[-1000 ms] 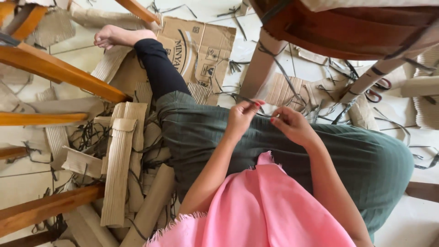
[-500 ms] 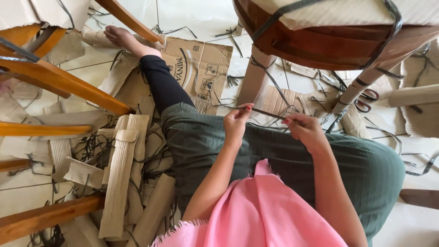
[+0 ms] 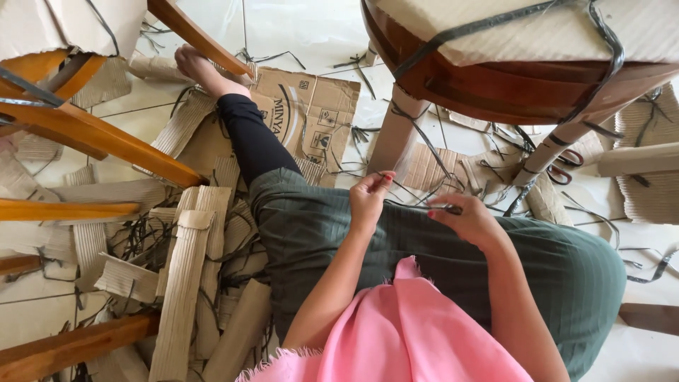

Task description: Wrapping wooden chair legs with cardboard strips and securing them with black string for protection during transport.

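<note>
Tiled floor (image 3: 297,28) strewn with cardboard, left hand (image 3: 369,198) and right hand (image 3: 463,219) still pinching black strap (image 3: 417,205), now held lower over lap

The thin dark strap (image 3: 414,206) stretched between the left hand (image 3: 369,198) and the right hand (image 3: 463,219) is too fine to follow, and where it ends inside either fist is hidden by the curled fingers. The wrapped chair (image 3: 509,64) above them is cut off by the top and right edges, so only its seat underside and two legs show, and the scissors (image 3: 562,170) lie half behind one leg. The wooden frames (image 3: 92,134) on the left run out of view, and the far knee is covered by the pink cloth (image 3: 396,332).
</note>
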